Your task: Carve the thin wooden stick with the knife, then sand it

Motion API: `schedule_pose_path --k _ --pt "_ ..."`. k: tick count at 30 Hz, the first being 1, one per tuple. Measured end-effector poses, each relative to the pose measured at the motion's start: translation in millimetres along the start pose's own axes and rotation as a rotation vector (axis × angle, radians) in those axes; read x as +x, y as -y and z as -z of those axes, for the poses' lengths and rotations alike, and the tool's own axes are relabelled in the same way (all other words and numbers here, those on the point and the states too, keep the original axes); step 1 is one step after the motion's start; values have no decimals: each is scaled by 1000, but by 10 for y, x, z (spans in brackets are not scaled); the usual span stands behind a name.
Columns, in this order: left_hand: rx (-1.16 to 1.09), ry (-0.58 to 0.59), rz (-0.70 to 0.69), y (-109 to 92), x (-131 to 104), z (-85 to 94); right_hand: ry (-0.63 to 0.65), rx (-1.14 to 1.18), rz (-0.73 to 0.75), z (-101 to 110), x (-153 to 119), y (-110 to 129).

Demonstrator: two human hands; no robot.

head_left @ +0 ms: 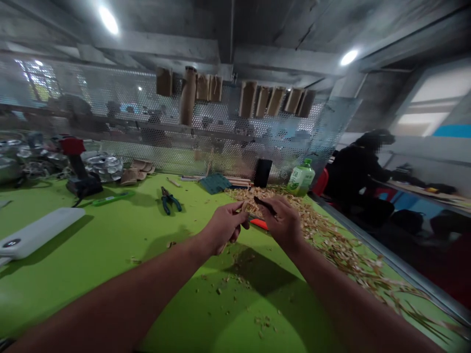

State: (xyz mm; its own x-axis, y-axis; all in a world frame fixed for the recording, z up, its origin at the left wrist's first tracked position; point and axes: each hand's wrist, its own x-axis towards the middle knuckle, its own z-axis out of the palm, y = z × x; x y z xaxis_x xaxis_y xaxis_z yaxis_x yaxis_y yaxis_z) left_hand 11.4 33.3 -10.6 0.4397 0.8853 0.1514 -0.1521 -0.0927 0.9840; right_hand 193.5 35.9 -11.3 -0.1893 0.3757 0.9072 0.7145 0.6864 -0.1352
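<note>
My left hand (228,223) is closed in a pinch around a small pale piece of wood (244,206), mostly hidden by the fingers. My right hand (285,219), close on its right, grips a dark, narrow, flat piece (265,205) whose kind I cannot make out. The end of that dark piece points toward the left hand, with a small gap showing. Between and beyond the hands an orange-red handled tool (259,224) shows, partly covered by the right hand. Wood shavings (312,220) are heaped behind and right of the right hand.
Pliers (170,200), a green tool (113,198), a white lamp-like bar (42,233) and a cordless drill (79,169) lie left. A green cloth-like sheet (215,183), black phone-like slab (263,172) and green bottle (300,177) stand behind. A person (362,176) sits right.
</note>
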Motion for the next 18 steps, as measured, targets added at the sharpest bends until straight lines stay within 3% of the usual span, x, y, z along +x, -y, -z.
schedule_pose_path --k 4,8,14,18 --pt "-89 21 53 7 -23 -46 64 39 11 -43 -39 34" --pt "-90 28 79 31 -28 -100 157 -81 16 -89 -58 78" --pt "-47 -146 81 -83 -61 -100 280 -278 -9 -106 -67 -41" --pt "-71 -182 -23 -190 -67 -22 225 -309 -74 -53 -36 -183"
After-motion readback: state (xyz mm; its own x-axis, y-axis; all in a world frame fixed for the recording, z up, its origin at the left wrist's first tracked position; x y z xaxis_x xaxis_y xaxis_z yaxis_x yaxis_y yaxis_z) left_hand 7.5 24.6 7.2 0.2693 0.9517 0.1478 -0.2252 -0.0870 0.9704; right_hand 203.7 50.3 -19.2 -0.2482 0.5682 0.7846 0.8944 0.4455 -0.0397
